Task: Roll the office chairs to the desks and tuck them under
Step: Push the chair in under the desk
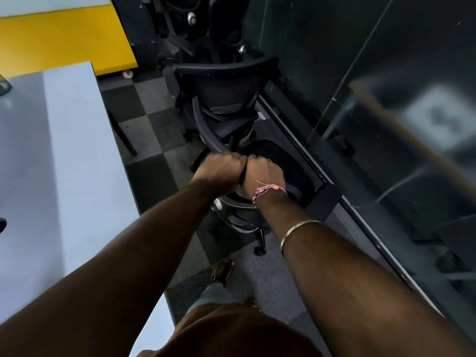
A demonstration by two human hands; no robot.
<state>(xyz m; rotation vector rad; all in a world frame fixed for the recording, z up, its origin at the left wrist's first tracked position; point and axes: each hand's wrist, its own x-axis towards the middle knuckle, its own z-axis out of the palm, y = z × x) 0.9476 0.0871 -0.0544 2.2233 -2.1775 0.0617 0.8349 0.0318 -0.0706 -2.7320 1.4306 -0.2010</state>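
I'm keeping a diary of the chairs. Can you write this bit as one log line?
left hand: grips chair top | right hand: grips chair top | chair: not tucked | desk: left

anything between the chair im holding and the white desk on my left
Nothing visible blocks it. Both hands, left hand and right hand, grip the top of the black mesh office chair. Only bare checkered carpet floor lies between it and the white desk. A second black chair stands ahead, not toward the desk.
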